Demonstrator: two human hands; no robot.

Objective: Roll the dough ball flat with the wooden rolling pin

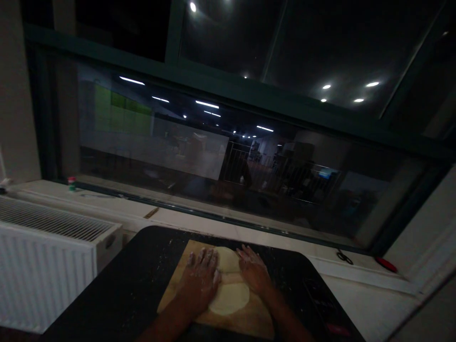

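A flat round of pale dough [230,299] lies on a wooden board [174,289] on a dark table. Across the dough rests a rolling pin [231,279], its ends covered by my palms. My left hand [199,280], whitened with flour, lies over the pin's left end with fingers stretched forward and apart. Over the right end lies my right hand [253,270], also floury, its fingers extended toward the far edge of the board. Both hands press on the pin from above rather than wrapping round it, as far as I can see.
Flour specks dot the dark table [135,275]. A dark flat device [322,304] lies at its right. Scissors [344,257] and a red object [385,264] lie on the windowsill; a small red-and-green container [71,184] stands at its left. A white radiator [46,270] is left of the table.
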